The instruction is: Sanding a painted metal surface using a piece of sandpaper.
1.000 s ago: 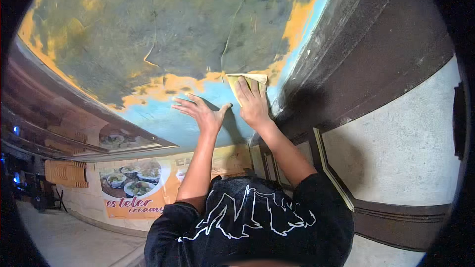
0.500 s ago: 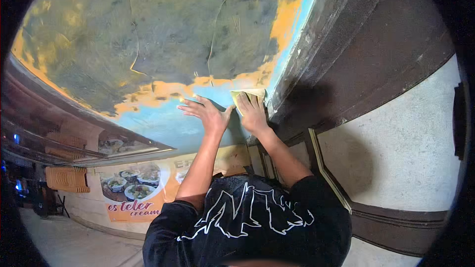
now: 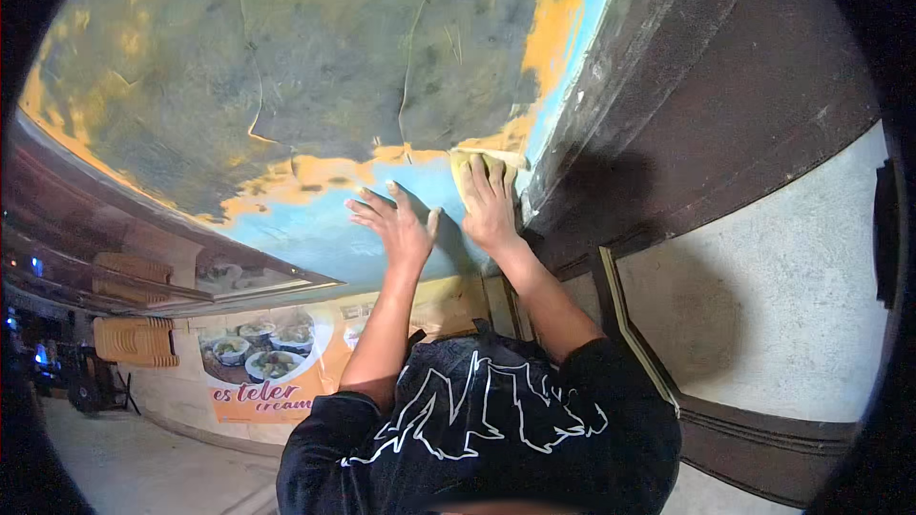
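Note:
A large panel with dark grey, orange and pale-blue patches of paint spreads before me, with thin raised lines across its grey part. My right hand presses a folded pale-yellow sheet against the panel's lower right corner, fingers lying over it. Whether the sheet is cloth or abrasive paper I cannot tell. To its left, my left hand has its fingers spread at the light-blue strip and holds nothing; whether its palm touches the surface is hidden.
A dark brown frame borders the panel on the right, close to my right hand. Beyond it is a pale wall. At the lower left are a food poster, stacked orange-brown chairs and a grey floor.
My right hand and the yellow sheet have slid slightly up along the panel. The left hand has shifted a little, its fingers still spread.

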### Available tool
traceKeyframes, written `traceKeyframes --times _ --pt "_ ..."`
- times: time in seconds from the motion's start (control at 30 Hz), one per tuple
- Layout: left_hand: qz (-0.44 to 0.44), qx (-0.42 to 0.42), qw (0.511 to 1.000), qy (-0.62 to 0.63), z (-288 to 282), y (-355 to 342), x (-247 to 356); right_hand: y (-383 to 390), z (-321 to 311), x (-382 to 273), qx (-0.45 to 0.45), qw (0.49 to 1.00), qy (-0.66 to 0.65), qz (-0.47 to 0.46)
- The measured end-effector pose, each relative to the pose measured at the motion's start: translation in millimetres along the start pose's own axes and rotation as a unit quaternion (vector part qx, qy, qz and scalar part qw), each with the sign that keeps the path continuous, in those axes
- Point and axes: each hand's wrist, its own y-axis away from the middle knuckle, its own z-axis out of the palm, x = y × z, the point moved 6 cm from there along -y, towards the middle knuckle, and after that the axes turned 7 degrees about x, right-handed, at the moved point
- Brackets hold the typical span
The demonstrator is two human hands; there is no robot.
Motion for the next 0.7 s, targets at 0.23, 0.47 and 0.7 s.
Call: traceKeyframes --times 0.23,0.47,0.7 --pt "-0.01 -0.033 0.998 -0.053 -32 -12 -40 29 25 -2 -0.078 0.995 0.006 -0.066" --pt "-0.016 0.043 0.996 -0.072 -82 -37 -97 5 31 -32 -0.074 0.995 0.03 -0.066" --pt "-0.102 -0.013 0.989 -0.104 -87 -17 -149 -16 38 -66 -0.075 0.99 0.023 -0.118"
